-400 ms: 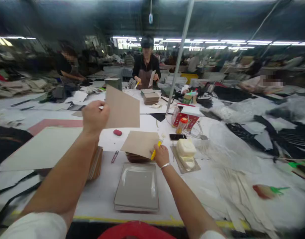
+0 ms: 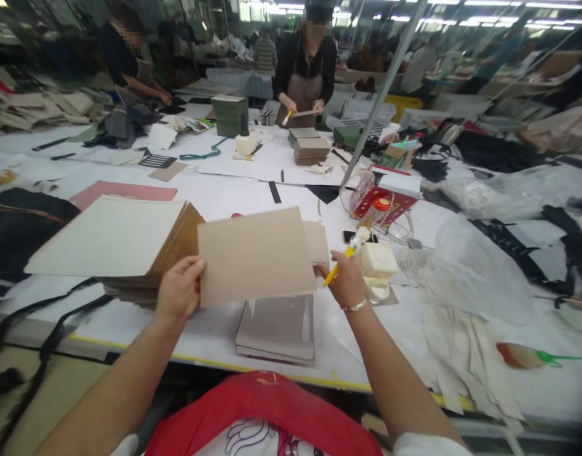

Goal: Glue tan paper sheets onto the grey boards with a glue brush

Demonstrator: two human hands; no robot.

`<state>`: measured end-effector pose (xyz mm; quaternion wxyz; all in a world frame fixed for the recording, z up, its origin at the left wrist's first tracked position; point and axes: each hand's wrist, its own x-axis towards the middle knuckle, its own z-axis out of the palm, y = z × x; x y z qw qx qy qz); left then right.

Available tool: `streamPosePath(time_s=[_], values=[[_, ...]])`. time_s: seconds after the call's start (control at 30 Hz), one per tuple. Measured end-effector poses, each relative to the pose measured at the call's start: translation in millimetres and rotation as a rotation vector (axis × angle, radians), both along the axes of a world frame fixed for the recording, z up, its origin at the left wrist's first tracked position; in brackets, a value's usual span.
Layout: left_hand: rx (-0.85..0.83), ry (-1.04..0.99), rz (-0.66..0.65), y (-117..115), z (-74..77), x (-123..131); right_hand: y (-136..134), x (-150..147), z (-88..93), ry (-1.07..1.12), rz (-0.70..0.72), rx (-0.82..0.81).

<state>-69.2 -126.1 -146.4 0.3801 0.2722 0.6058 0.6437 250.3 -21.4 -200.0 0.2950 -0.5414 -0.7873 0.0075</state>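
Tan board sheet [image 2: 255, 259] hangs in the air before the worker, its left edge pinched between the thumb and fingers of the left hand [image 2: 181, 288], above a pile of grey boards [image 2: 276, 332] near the yellow-striped edge of the bench [image 2: 208, 332]. At the sheet's right, the right hand [image 2: 345, 282] has its fingers closed around a yellow-handled brush [image 2: 344, 263], bristles up; whether they also touch the sheet cannot be told. To the left stands a tall stack of boards [image 2: 110, 234] with a pale top; just beyond the brush sits a cream-coloured container [image 2: 379, 259]. A smaller tan stack [image 2: 319, 240] shows partly behind the sheet. Farther back are a phone [image 2: 347, 237] and a red box [image 2: 398, 202]. Across the bench, an aproned co-worker [image 2: 307, 79] handles a similar brush behind a brown stack [image 2: 312, 153].
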Motion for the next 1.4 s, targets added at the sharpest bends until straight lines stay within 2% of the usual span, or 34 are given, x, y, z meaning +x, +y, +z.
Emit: streamPosePath(time_s=[0.07, 0.13, 0.23, 0.33, 0.47, 0.63, 0.73, 1.1, 1.4], values=[[-0.154, -0.175, -0.136, -20.1, -42.0, 16.1, -37.5, 4.5, -10.0, 0.208, -0.024, -0.120], [-0.285, -0.256, -0.232, -35.6, -78.3, 29.0, -77.0, 5.0, -27.7, 0.413, -0.034, -0.357], [-0.407, -0.233, -0.318, -45.5, -117.3, 38.3, -117.5, 1.8, -59.8, 0.581, -0.148, -0.548], [-0.486, -0.078, -0.370, -40.0, -142.3, 39.0, -126.2, 0.0, -84.8, 0.489, -0.243, -0.550], [-0.554, 0.197, -0.383, -23.7, -166.9, 35.3, -109.7, -2.4, -102.6, 0.382, -0.252, -0.527], [-0.514, 0.515, -0.420, -9.2, -185.3, 28.2, -91.5, -10.2, -121.8, 0.314, -0.245, -0.505], [-0.500, 0.600, -0.408, -4.5, -191.2, 24.9, -89.1, -13.4, -131.0, 0.292, -0.245, -0.520], [-0.536, 0.449, -0.322, 1.8, -208.2, 27.2, -82.9, -14.4, -142.1, 0.298, -0.251, -0.577], [-0.552, 0.399, -0.358, 0.6, -208.2, 26.7, -83.1, -12.5, -141.6, 0.236, -0.229, -0.593]])
